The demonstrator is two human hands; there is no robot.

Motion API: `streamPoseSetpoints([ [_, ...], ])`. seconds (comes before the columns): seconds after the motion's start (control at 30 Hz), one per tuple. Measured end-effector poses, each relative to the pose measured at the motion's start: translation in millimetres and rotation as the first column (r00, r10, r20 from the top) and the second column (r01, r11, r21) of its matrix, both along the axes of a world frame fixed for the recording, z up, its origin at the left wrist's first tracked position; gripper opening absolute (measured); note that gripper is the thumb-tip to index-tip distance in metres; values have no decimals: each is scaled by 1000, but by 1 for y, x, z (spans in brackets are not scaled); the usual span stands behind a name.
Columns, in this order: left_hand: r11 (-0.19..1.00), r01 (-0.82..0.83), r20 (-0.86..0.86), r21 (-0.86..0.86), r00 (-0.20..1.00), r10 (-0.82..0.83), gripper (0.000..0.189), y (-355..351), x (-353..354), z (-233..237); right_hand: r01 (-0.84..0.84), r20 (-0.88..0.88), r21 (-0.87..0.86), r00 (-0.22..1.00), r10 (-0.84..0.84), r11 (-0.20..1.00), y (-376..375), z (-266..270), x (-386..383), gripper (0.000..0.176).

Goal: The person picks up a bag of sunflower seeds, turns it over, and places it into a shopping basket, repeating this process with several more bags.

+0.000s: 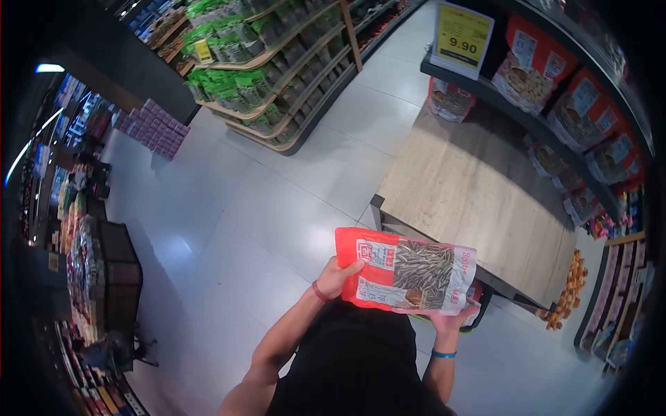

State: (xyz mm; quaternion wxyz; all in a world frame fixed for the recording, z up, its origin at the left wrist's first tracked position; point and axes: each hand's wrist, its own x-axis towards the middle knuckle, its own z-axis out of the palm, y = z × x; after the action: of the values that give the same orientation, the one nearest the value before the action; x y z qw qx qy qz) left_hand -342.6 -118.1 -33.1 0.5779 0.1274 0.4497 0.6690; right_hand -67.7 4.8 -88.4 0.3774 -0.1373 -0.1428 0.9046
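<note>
A red and white bag of sunflower seeds (424,272) is held tilted in front of my body, with its clear window full of dark striped seeds facing up. My left hand (337,276) grips the red end, thumb on the front and fingers behind. At the lower right corner, my right hand (454,320) supports the white end; its fingers are mostly hidden beneath the bag. A red band circles my left wrist and a blue one my right. Just past the bag stands a wooden-topped table (479,180).
Similar red bags (531,64) fill a dark shelf above the table, beside a yellow price sign (463,38) reading 9.90. A curved rack (277,90) of green-topped bags stands farther off. Purple boxes (154,128) are stacked on the floor. At left is a dark display stand (114,270).
</note>
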Motion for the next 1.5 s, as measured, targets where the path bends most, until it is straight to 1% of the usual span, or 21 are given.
streamPoseSetpoints([
  [0.07, 996, -93, -80, 3, 992, 93, 29, -9, 7, -4, -145, -94, -5, 985, 144, 989, 3, 8, -18, 108],
  [0.13, 990, -141, -206, -22, 969, 134, 29, -20, 9, -11, 16, -3, -173, 1000, -16, 985, -1, 10, -29, 106],
  [0.17, 983, -181, -201, -7, 964, 176, 29, -24, 14, -12, 78, 36, -333, 997, -70, 940, 0, 19, -34, 102],
  [0.33, 966, -256, -245, -27, 939, 242, 31, -35, 34, -15, -21, 5, -233, 1000, 23, 972, -5, 0, -44, 87],
  [0.4, 980, -187, -323, -65, 933, 157, 31, -35, 42, -17, -159, 139, -106, 975, 173, 982, -9, -11, -47, 80],
  [0.47, 979, -195, -316, -57, 934, 168, 32, -36, 46, -23, -169, 110, -147, 976, 186, 975, -6, -22, -41, 74],
  [0.53, 988, -92, -340, -121, 939, 46, 33, -35, 47, -26, -168, 82, -197, 979, 187, 966, -2, -31, -28, 68],
  [0.6, 995, -65, -349, -73, 937, 36, 34, -30, 49, -19, -103, 166, -136, 978, 125, 985, 2, -39, -11, 67],
  [0.67, 982, 119, -421, -147, 891, -171, 33, -24, 45, -10, -74, 174, -127, 980, 96, 989, 9, -51, 13, 68],
  [0.73, 986, 101, -376, -129, 915, -143, 32, -14, 47, -38, 28, 277, -155, 961, 17, 987, 10, -61, 39, 79],
  [0.8, 981, 115, -485, -155, 856, -177, 29, -5, 46, -62, 82, 306, -163, 952, -28, 983, 7, -69, 59, 76],
  [0.87, 950, 160, -534, -268, 796, -285, 24, 16, 46, -49, 141, 280, -181, 956, -86, 973, 0, -84, 84, 73],
  [0.93, 956, 106, -855, -275, 428, -293, 20, 39, 53, -47, 208, 334, -220, 934, -127, 953, -10, -99, 104, 68],
  [1.0, 979, 165, -958, -121, 239, -158, 16, 69, 56, -61, 314, 392, -276, 900, -192, 909, -26, -120, 116, 65],
  [1.1, 937, 342, -997, -74, -14, -74, 18, 118, 71, -76, 492, 459, -304, 826, -327, 816, -45, -150, 133, 62],
  [1.17, 868, 491, -993, -71, -119, -14, 24, 152, 84, -93, 573, 525, -283, 764, -375, 769, -59, -172, 148, 63],
  [1.2, 819, 558, -974, -134, -224, -7, 27, 168, 91, -99, 640, 545, -306, 725, -422, 705, -64, -178, 153, 57],
  [1.27, 730, 652, -943, -207, -332, 29, 32, 199, 108, -108, 739, 570, -330, 652, -500, 587, -66, -196, 160, 52],
  [1.3, 684, 697, -947, -217, -321, 27, 32, 213, 116, -114, 756, 583, -345, 637, -504, 556, -69, -205, 165, 51],
  [1.4, 574, 757, -888, -312, -447, 107, 45, 251, 134, -130, 809, 611, -363, 581, -538, 462, -73, -229, 179, 48],
  [1.5, 472, 726, -768, -500, -624, 144, 64, 278, 142, -153, 844, 631, -374, 535, -561, 384, -65, -263, 191, 48],
])
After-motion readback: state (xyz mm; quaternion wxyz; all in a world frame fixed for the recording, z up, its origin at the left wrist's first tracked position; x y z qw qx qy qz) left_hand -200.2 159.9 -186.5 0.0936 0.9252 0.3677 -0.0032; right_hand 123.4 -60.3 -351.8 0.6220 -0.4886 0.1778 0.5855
